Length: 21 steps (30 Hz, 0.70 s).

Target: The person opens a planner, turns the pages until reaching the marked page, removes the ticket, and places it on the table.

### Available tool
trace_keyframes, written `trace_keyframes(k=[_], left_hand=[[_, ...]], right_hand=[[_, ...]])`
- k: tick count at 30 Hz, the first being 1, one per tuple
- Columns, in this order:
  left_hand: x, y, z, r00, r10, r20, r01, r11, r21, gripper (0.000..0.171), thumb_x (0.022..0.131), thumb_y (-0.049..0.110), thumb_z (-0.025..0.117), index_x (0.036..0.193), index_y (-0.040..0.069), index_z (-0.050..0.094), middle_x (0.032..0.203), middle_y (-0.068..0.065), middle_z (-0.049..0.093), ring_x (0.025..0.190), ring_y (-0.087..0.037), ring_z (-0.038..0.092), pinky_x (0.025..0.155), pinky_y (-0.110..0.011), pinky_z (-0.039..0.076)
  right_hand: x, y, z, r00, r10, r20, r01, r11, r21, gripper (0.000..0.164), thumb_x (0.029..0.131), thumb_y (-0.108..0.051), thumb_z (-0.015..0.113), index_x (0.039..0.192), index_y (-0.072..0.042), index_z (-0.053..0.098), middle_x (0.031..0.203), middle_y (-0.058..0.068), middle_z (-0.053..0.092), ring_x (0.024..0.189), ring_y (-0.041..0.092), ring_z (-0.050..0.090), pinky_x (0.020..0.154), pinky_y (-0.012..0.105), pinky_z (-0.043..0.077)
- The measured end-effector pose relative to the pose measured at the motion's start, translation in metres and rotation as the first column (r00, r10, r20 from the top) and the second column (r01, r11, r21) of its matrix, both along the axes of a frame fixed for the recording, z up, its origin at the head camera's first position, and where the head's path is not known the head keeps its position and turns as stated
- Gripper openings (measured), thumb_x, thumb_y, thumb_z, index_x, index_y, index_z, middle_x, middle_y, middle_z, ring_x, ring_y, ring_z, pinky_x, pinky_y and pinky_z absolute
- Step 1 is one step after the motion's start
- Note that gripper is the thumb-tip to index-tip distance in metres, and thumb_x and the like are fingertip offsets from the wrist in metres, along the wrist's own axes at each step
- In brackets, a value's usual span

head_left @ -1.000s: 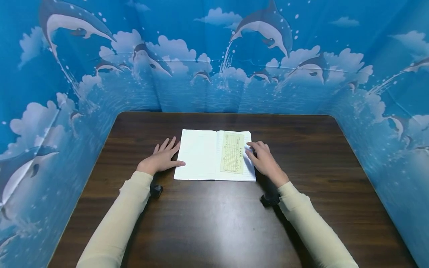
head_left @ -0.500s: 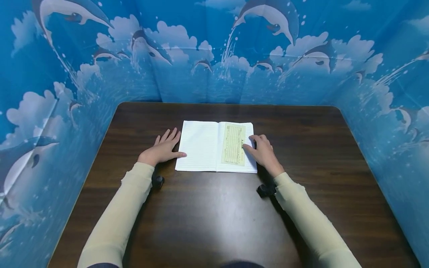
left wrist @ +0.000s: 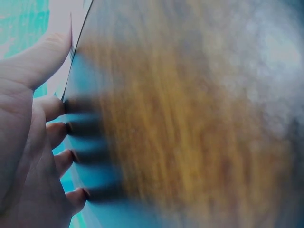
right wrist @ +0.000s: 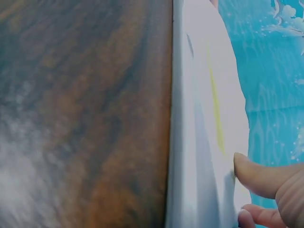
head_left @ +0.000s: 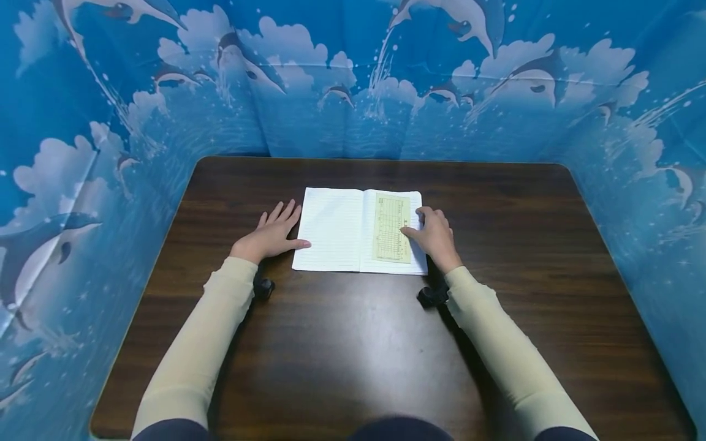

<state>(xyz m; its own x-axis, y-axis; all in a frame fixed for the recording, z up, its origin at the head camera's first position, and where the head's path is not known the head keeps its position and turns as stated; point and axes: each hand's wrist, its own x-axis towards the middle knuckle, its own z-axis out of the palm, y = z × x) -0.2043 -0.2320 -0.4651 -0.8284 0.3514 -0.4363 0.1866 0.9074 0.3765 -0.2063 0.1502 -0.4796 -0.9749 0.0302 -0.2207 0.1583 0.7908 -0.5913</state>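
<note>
An open notebook (head_left: pixel 333 229) with lined pages lies flat on the dark wood table. On its right page rests a pale yellow slip (head_left: pixel 390 229) printed with a grid, seen as a thin yellow strip (right wrist: pixel 216 109) in the right wrist view. My left hand (head_left: pixel 271 234) spreads flat at the notebook's left edge, its thumb over the page. At the right edge, my right hand (head_left: pixel 437 236) has its thumb touching beside the slip's edge, with the index finger bent near the page margin. Thumb and finger stand apart in the right wrist view; the other fingers are mostly hidden.
Blue curtains (head_left: pixel 309 135) with dolphins and clouds surround the table (head_left: pixel 353 343) at the back and sides. A black wrist camera sits at each wrist, the left (head_left: pixel 264 288) and the right (head_left: pixel 432 297).
My right hand has come in over the notebook's right margin, its thumb reaching the slip's edge. My left hand stays in place. The head view has tilted down slightly.
</note>
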Motion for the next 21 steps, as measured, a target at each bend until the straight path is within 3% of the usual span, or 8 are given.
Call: trace_keyframes(k=[6,14,21], left_hand=[[-0.003,0.001,0.000,1.000,-0.002,-0.005,0.002,1.000,-0.016,0.104,0.100,0.064,0.057,0.168,0.011,0.000,0.177,-0.013,-0.011,0.163,-0.040,-0.013,0.127,-0.068,-0.005],[-0.002,0.001,-0.003,1.000,-0.002,0.001,0.002,1.000,-0.007,0.104,0.100,0.064,0.056,0.168,0.010,0.000,0.176,-0.013,-0.012,0.162,-0.041,-0.014,0.127,-0.069,-0.006],[-0.003,-0.001,-0.006,1.000,0.001,0.012,-0.001,1.000,0.000,0.105,0.099,0.066,0.056,0.168,0.013,-0.003,0.176,-0.010,-0.015,0.162,-0.039,-0.017,0.126,-0.068,-0.009]], right_hand=[[-0.004,0.004,0.004,0.999,-0.032,0.006,0.032,0.999,-0.011,0.053,0.093,-0.024,0.080,0.136,0.002,0.062,0.123,0.019,0.066,0.097,0.029,0.059,0.079,0.039,0.052],[-0.007,0.010,0.002,0.998,-0.059,0.015,0.060,0.995,-0.085,0.027,0.095,-0.022,0.078,0.108,0.001,0.071,0.097,0.016,0.068,0.078,0.025,0.058,0.063,0.029,0.044],[-0.008,0.019,0.000,1.000,0.014,0.015,-0.012,0.991,-0.133,0.030,0.103,-0.028,0.067,0.115,-0.002,0.074,0.105,0.016,0.072,0.080,0.025,0.055,0.066,0.032,0.041]])
